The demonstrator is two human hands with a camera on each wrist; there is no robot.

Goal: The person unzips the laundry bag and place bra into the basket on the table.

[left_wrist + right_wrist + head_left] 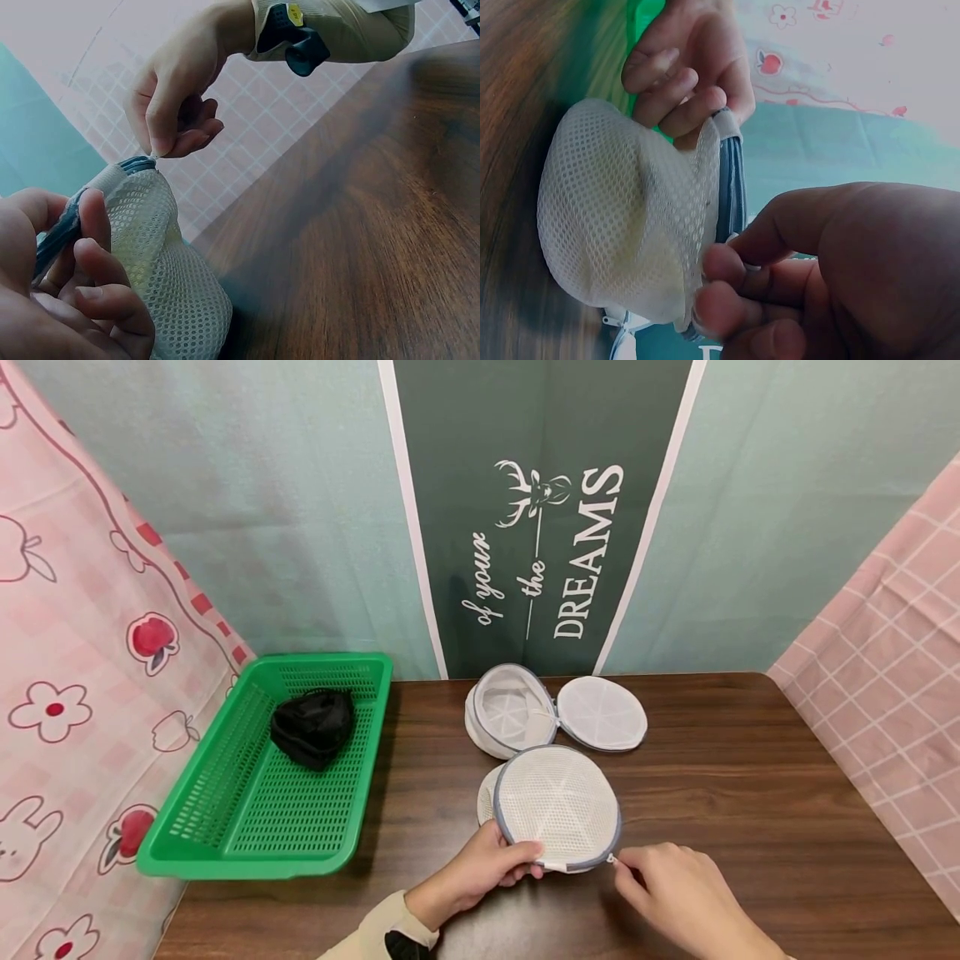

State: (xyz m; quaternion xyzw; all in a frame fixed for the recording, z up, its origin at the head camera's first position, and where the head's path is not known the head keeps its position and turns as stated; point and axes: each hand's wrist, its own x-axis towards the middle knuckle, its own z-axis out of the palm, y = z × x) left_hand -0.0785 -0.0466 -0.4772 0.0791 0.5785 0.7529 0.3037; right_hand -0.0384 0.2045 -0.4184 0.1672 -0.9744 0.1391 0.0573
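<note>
A round white mesh laundry bag [558, 802] with a grey-blue zipper edge is held above the table, its flat lid facing up. My left hand [498, 862] grips its rim near a small white tab, thumb on top and fingers underneath. At the bag's right front edge, my right hand [671, 893] pinches the zipper pull [612, 858]. The right wrist view shows the bag's mesh body [607, 202] hanging below the zipper band. Something faintly yellowish shows through the mesh in the left wrist view; its kind cannot be told.
Behind the held bag stands a second mesh laundry bag [510, 710], unzipped, its round lid [602, 713] folded out to the right. At the left, a green plastic basket [360, 777] contains a bunched black cloth item [313, 727]. Curtains hang around the wooden table [757, 802].
</note>
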